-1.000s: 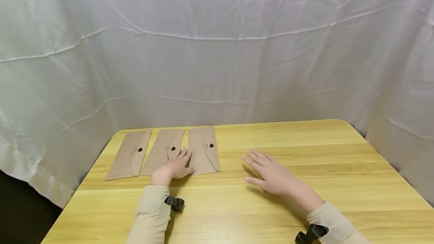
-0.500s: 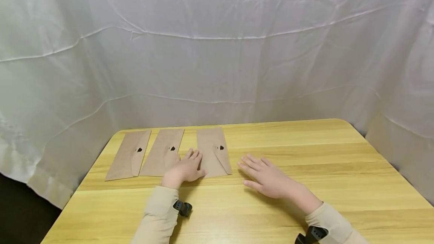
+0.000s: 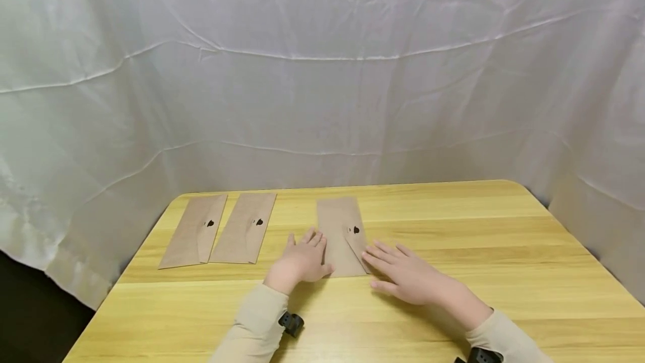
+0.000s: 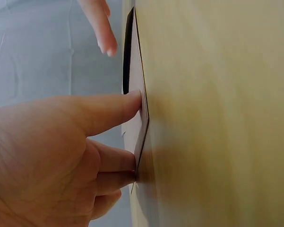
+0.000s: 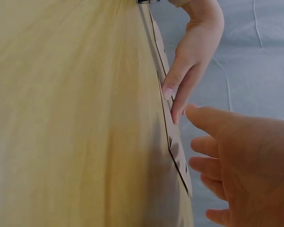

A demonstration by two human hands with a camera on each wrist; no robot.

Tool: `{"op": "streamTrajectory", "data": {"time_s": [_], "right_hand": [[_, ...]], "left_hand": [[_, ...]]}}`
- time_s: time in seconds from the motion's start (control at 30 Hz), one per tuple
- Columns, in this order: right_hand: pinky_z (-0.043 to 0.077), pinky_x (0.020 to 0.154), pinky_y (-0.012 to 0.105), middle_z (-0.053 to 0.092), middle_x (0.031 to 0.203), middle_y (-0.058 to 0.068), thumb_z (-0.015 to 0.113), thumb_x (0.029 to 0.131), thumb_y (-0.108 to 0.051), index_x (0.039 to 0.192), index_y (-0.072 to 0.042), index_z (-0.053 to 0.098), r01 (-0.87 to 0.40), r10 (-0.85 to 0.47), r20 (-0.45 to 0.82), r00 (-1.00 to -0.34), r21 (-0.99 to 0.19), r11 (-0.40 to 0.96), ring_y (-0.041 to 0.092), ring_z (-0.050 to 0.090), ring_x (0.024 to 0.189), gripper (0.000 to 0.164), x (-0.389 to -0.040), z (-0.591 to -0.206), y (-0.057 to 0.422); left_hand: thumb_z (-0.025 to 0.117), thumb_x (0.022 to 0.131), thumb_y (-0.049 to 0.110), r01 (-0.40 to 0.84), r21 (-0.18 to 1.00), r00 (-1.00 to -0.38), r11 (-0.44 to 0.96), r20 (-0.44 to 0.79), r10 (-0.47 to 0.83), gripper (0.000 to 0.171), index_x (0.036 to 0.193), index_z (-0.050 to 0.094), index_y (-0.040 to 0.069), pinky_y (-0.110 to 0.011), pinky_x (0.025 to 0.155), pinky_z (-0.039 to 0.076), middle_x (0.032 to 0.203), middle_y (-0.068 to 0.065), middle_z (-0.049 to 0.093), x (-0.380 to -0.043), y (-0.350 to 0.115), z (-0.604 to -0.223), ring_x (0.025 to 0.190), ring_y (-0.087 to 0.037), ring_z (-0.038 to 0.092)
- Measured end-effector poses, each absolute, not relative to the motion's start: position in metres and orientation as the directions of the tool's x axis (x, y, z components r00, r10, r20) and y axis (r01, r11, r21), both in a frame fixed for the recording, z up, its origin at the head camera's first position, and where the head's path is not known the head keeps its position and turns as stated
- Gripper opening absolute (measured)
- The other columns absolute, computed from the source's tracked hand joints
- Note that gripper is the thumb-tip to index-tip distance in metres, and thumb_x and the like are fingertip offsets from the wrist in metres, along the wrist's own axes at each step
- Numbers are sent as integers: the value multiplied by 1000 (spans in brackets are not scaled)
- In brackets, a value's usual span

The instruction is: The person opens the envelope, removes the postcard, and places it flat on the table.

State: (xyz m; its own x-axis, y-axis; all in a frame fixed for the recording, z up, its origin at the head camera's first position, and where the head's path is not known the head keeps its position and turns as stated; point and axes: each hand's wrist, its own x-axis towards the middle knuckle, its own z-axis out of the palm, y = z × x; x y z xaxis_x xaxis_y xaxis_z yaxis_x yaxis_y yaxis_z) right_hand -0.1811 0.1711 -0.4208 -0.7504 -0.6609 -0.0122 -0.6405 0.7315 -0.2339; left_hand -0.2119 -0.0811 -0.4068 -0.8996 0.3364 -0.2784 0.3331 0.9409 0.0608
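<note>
Two envelopes [image 3: 193, 231] lie near the table [image 3: 478, 228]'s far-left corner; third envelope [image 3: 339, 234], slid right, is now separate. Left hand [image 3: 299, 260] touches it, fingers partly parted; right hand [image 3: 405, 276], fingers spread, contact unclear.

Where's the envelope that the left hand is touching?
In the head view, the envelope lies on the table about midway across, between the left hand and the right hand, with a gap to the next envelope on its left.
</note>
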Motion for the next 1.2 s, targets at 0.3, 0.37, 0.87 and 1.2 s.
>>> {"op": "streamTrajectory", "data": {"time_s": [0.3,0.37,0.87,1.2], "right_hand": [[30,110,64,41,154,12,45,98,-53,147,-11,45,-625,-650,-51,-758,-227,747,35,37,143,64,-169,-414,185],[32,109,64,42,153,12,46,98,-53,146,-11,46,-622,-646,-46,-762,-221,751,35,38,142,64,-166,-414,189],[38,103,63,50,147,10,50,97,-50,141,-12,53,-603,-605,42,-795,-171,779,35,47,135,58,-144,-420,226],[41,101,61,53,145,8,53,96,-49,138,-13,56,-574,-567,90,-819,-138,807,33,50,132,55,-130,-424,248]], "left_hand": [[49,95,57,363,19,-894,932,-275,354,77,154,30,11,-57,121,15,162,-3,25,-205,-51,-407,153,-20,16],[48,95,58,366,11,-893,930,-277,355,77,154,30,11,-56,121,16,162,-2,25,-203,-45,-406,152,-19,17],[46,93,64,457,-55,-863,888,-270,428,80,153,32,15,-52,122,17,162,0,26,-195,-8,-410,152,-16,16],[56,88,63,549,6,-808,836,-255,532,79,152,34,23,-53,121,20,161,5,26,-192,1,-402,153,-17,11]]}}
